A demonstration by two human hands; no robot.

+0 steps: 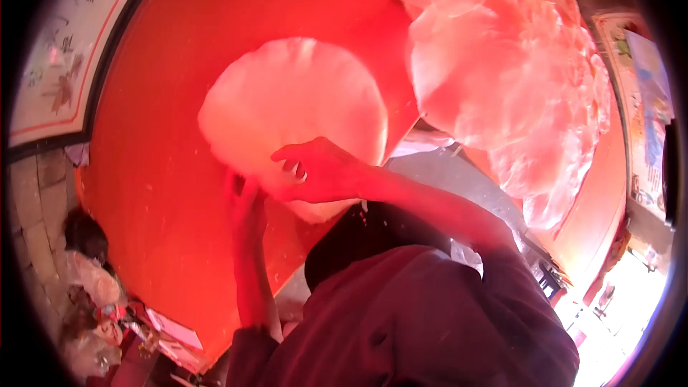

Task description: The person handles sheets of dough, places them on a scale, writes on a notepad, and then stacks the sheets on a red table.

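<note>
A round, pale sheet of soft fibre wadding (301, 91) lies on a red tabletop (161, 118). My right hand (322, 172) is over its near part, fingers curled, with a pale gap showing between them; whether they pinch the fibre is unclear. At the sheet's lower left edge is my left hand (246, 191), its fingertips against or just under the rim. Blur and red light hide whether it grips. A large heap of similar thin, fluffy sheets (500, 80) rises on the right, spreading over the table's edge.
A framed panel with writing (70, 48) stands at upper left, and another panel (639, 118) at far right. Bags and boxes (172, 333) crowd the lower left near the table corner. Grey floor (446, 172) shows between the table and the heap.
</note>
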